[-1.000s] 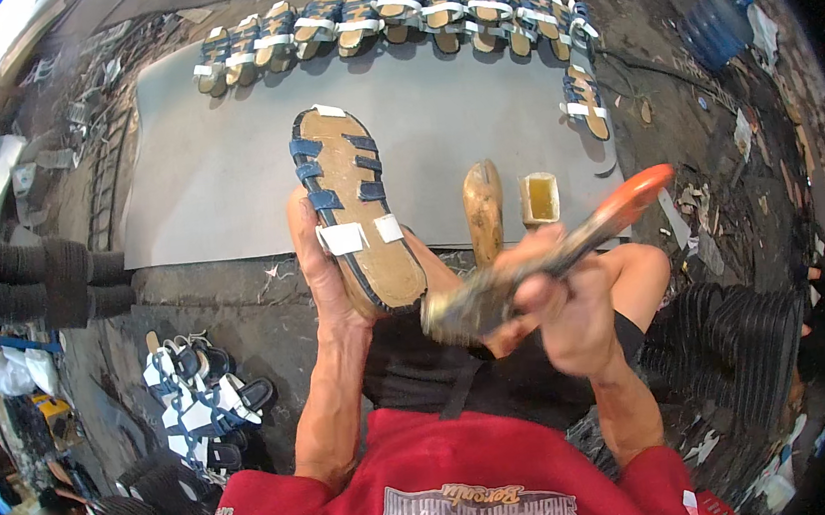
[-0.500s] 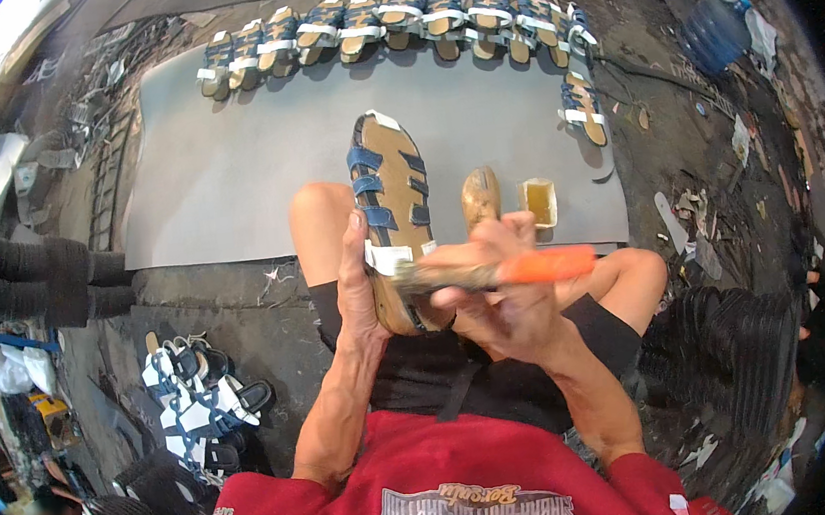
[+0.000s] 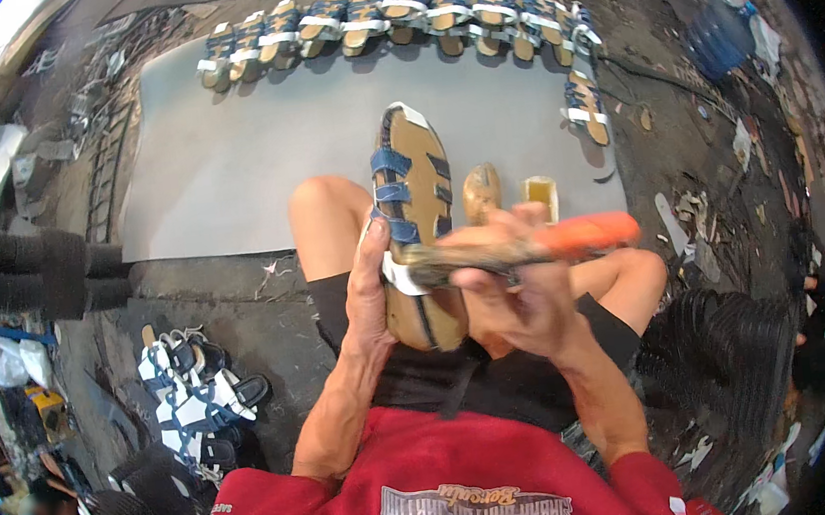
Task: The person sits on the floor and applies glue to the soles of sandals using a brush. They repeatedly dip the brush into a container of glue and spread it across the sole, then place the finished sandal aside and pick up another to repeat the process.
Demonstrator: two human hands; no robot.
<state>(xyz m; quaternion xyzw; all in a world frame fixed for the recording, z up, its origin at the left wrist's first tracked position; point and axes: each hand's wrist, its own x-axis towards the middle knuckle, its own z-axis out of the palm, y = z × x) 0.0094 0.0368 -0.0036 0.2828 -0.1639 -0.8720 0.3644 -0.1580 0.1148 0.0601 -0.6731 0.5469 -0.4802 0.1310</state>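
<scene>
A sandal point(image 3: 422, 181) with a tan sole and blue straps is held upright over my lap, toe end away from me. My left hand point(image 3: 369, 287) grips its left side near the heel, thumb against the edge. A white strap crosses it near my thumb. My right hand point(image 3: 522, 291) is closed round a tool point(image 3: 581, 236) with an orange grip; its darker front end reaches the white strap and is blurred by motion, so its kind is unclear. Just beyond my right hand are a tan shoe last or similar rounded form point(image 3: 481, 193) and a small tub of amber, glue-like stuff point(image 3: 541, 194).
A grey sheet point(image 3: 251, 154) lies ahead, with a row of blue-strapped sandals point(image 3: 363, 26) along its far edge and another sandal point(image 3: 585, 109) at right. White-and-black sandals point(image 3: 201, 400) pile up at left. Dark stacked soles point(image 3: 26, 263) stand farther left; more dark stacks point(image 3: 715, 356) are at right.
The sandal and my left hand have shifted slightly to the right, and the sandal is turned a little. My right hand and the orange-gripped tool have also moved right.
</scene>
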